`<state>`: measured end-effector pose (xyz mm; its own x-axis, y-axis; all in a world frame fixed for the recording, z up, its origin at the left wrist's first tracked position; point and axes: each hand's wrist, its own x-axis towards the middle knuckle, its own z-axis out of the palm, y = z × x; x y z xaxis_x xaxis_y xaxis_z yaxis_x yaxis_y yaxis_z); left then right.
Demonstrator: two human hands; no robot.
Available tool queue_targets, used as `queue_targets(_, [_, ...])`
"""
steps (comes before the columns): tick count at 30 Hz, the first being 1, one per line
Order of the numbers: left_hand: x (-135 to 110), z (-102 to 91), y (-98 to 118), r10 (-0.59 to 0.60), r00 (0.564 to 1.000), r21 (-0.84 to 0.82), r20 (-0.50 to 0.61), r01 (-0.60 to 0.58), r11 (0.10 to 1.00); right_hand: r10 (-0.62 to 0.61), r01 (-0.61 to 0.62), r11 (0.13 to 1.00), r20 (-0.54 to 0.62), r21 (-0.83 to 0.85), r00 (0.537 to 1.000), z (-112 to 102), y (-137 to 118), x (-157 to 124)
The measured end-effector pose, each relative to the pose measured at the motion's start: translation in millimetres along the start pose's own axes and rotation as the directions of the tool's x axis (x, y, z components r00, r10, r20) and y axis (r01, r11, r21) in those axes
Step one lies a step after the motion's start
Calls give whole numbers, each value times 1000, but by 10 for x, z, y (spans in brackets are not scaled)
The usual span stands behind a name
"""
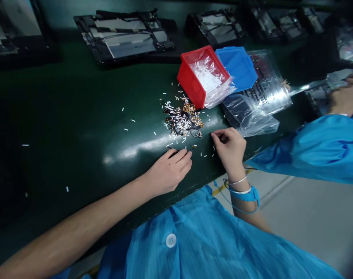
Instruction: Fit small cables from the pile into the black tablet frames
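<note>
The left hand (169,172) and the right hand (229,153) are both curled, but what they pinch I cannot tell. At twelve o'clock lies a tangled pile of wires (184,120) with gold connectors, against a red plastic bin (194,79). The smooth, glossy tabletop (77,116) stays open at nine o'clock.

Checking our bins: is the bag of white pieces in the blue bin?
No, the clear bag of white pieces sits in the red bin, and the blue bin beside it shows none.
</note>
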<state>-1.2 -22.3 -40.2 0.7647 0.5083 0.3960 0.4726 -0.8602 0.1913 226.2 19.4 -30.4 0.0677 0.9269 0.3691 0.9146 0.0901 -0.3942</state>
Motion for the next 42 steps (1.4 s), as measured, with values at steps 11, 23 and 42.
queue_targets(11, [1, -1, 8, 6, 1000, 41, 29, -7, 999, -279, 276, 948, 2, 158, 960, 59, -405, -332])
queue_targets(23, [2, 20, 13, -11, 1000, 21, 19, 10, 1000, -441, 436, 883, 11, -174, 898, -9, -472, -539])
queue_targets(42, [44, -23, 24, -36, 999, 28, 37, 35, 999, -428, 445, 884, 137, -140, 893, -106, -181, -449])
